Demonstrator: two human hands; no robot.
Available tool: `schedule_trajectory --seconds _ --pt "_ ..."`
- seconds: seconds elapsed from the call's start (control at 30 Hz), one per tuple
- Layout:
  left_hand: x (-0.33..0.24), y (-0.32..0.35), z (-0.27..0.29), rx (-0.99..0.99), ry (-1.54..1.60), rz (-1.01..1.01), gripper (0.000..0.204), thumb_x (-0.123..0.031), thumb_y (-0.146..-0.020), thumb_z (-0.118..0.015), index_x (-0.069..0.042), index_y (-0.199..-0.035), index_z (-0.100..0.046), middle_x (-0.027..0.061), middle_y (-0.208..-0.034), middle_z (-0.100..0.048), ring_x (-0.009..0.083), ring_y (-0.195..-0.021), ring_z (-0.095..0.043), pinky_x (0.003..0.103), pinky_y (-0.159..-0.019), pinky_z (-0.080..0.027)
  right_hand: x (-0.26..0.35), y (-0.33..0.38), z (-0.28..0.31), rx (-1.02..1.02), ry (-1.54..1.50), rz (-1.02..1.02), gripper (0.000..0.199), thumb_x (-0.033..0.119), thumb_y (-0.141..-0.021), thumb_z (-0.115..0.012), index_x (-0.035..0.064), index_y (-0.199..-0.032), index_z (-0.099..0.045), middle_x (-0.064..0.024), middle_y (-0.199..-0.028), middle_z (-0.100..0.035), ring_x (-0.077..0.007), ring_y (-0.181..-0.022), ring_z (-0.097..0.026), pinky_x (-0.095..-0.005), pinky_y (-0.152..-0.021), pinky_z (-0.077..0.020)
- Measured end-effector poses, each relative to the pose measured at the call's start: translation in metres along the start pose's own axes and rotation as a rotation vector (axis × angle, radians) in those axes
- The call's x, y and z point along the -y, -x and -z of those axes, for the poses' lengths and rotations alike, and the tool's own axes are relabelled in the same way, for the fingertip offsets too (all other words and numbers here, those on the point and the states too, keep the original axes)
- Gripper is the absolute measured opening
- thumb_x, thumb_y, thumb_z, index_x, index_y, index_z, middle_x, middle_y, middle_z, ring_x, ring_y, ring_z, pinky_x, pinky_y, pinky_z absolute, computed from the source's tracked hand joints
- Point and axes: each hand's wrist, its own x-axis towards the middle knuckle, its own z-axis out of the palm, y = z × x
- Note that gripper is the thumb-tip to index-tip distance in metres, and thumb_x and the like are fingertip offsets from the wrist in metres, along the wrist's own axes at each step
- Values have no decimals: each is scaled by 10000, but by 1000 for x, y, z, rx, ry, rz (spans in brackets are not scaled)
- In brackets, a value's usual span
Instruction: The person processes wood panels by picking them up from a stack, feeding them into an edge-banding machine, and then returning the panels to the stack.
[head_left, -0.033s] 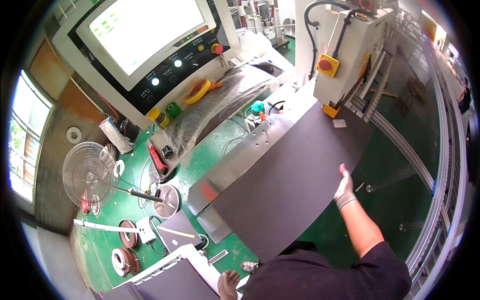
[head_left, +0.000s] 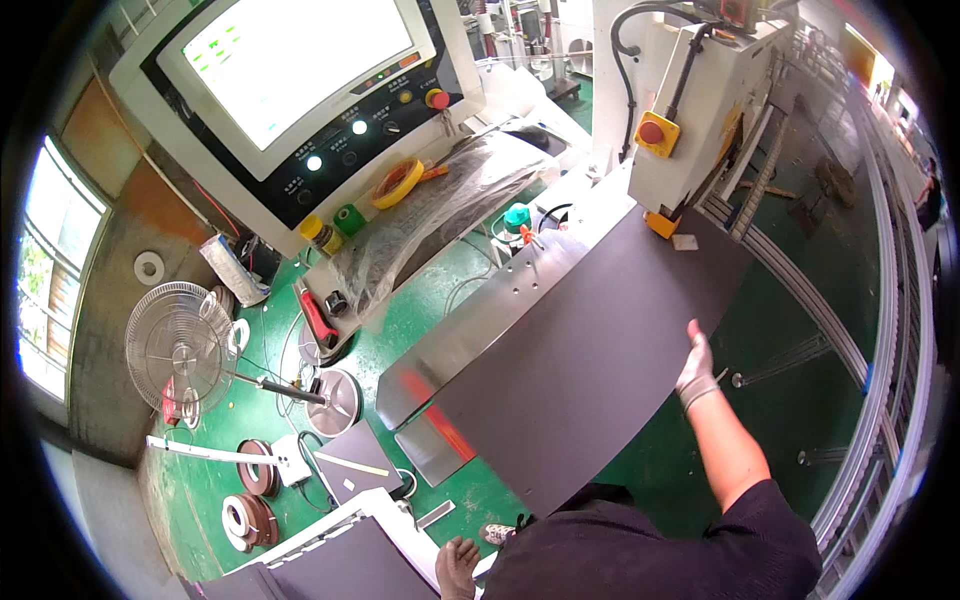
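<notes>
Your right hand (head_left: 697,365) is meeting the panel (head_left: 590,360) edge-on, pinching or not, I can't tell; your left hand (head_left: 458,568) is hanging half-spread. The panel's far end is already reaching the machine (head_left: 690,110), its near end seemingly waiting outside.

The machine head (head_left: 695,130) partly hides the grey panel (head_left: 590,360); the screen (head_left: 300,70) is cropped.

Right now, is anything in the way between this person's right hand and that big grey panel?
Nothing visible is. The right hand is at the right-hand edge of the grey panel, with no object showing between them. How its fingers meet the underside can't be seen.
</notes>
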Motion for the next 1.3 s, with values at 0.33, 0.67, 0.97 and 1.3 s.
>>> schedule_trajectory --seconds 0.33,0.67,0.97,1.3 --pt "12 -41 6 113 -1238 -276 368 -285 -976 -556 25 -1166 -608 181 -1020 -681 295 -975 -661 358 -847 -516 3 6 -1 107 3 119 581 517 -951 -527 42 -1284 -540 -121 -1302 -568 -296 -1197 -534 -469 -1048 -412" --pt "170 -29 195 155 -1449 -98 331 -363 -957 -504 -54 -972 -623 237 -952 -634 396 -1004 -621 504 -834 -499 -50 34 -22 -5 179 212 623 473 -927 -561 40 -1368 -492 -111 -1335 -553 -317 -1184 -543 -458 -1046 -417" --pt "53 -33 89 28 -919 -403 411 -381 -982 -503 -44 -1184 -622 195 -1135 -653 362 -1070 -621 423 -934 -487 74 -108 116 -148 626 632 508 352 -975 -507 -1 -1341 -522 -159 -1286 -593 -308 -1174 -570 -388 -1039 -425" --pt "92 13 264 -486 -1074 -491 264 -230 -904 -507 -34 -900 -684 214 -970 -683 388 -960 -651 483 -832 -521 -181 52 -6 255 1926 619 426 311 -949 -559 11 -1250 -595 -176 -1181 -648 -313 -1106 -614 -372 -971 -469"
